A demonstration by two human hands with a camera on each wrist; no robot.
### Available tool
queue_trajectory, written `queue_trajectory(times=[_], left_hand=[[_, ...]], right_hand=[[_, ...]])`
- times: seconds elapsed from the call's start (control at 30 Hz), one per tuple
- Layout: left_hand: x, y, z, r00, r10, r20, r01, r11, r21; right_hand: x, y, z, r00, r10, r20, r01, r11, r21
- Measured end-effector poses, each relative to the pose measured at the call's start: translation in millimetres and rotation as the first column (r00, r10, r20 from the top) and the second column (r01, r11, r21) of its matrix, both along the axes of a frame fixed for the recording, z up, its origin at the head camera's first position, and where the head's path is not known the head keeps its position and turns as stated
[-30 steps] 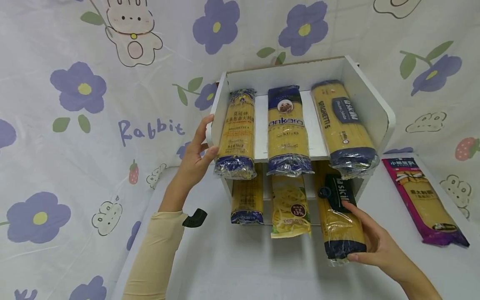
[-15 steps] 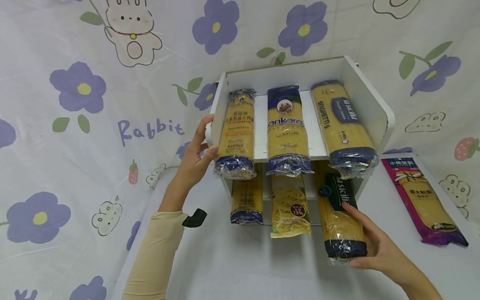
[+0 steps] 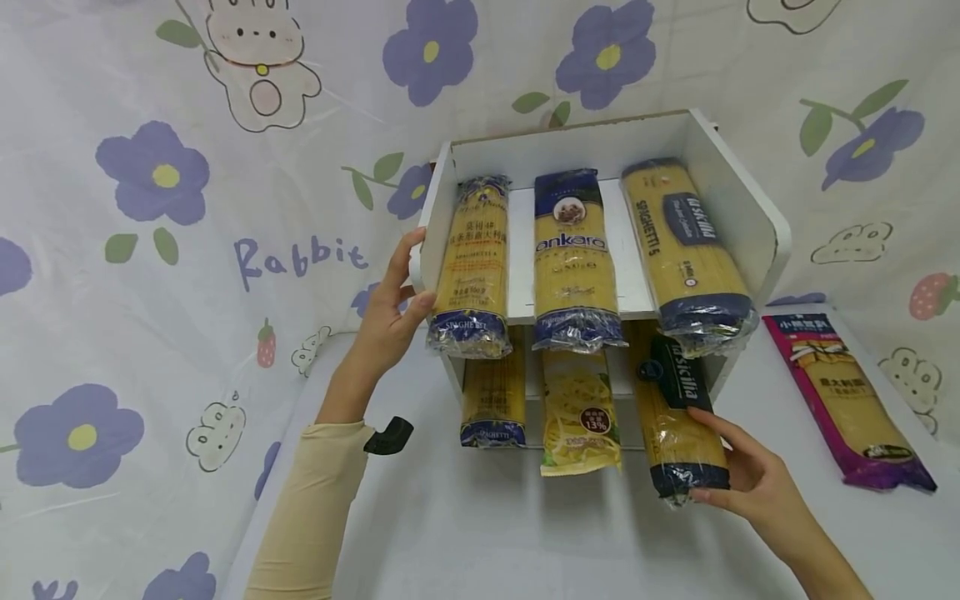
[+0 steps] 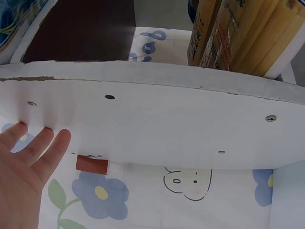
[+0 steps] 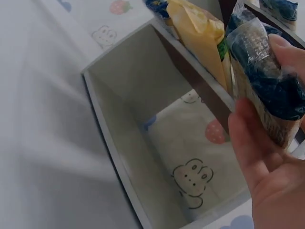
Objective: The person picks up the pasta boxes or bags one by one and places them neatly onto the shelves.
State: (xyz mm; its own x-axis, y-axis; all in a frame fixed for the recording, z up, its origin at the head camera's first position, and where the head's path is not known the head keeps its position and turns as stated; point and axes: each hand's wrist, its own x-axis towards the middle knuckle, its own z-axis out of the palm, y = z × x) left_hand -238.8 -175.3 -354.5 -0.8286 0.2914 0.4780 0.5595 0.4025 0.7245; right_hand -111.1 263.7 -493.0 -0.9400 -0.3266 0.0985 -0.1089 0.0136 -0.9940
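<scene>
A white two-tier shelf (image 3: 570,140) holds packs of pasta. My right hand (image 3: 757,479) grips a spaghetti pack with a dark "la sicilia" label (image 3: 678,433) at the right of the lower tier, its front end sticking out. In the right wrist view the thumb (image 5: 283,47) lies on one side of the dark wrapped end and fingers lie against the other. My left hand (image 3: 386,321) touches the shelf's left side panel; in the left wrist view several straight fingertips meet the outer face of the panel (image 4: 167,124). The pack's far end is hidden beneath the upper tier.
The upper tier carries a spaghetti pack (image 3: 472,267), an "ankara" pack (image 3: 573,258) and another "la sicilia" pack (image 3: 686,250). Below are a spaghetti pack (image 3: 493,400) and a yellow noodle pack (image 3: 581,417). A pink-purple pasta pack (image 3: 847,400) lies on the white table at right.
The lower "la sicilia" pack has slid a little inward and turned slightly, with my right hand moving along. The right thumb shifted on its end. My left hand stays on the side panel.
</scene>
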Motion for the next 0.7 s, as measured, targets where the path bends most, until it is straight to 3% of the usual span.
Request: queue_trajectory(times=[0.27,0.7], left_hand=[[-0.2,1.2,-0.2,1.0,-0.001,-0.009,0.001,1.0,-0.003],[0.5,0.6,-0.4,1.0,0.005,-0.01,-0.005,1.0,-0.009]], right_hand=[[0.6,-0.1,3.9,0.997,-0.059,-0.055,0.065,0.992,0.11],[-1.8,-0.2,8.3,0.996,-0.076,-0.055,0.081,0.992,0.101]])
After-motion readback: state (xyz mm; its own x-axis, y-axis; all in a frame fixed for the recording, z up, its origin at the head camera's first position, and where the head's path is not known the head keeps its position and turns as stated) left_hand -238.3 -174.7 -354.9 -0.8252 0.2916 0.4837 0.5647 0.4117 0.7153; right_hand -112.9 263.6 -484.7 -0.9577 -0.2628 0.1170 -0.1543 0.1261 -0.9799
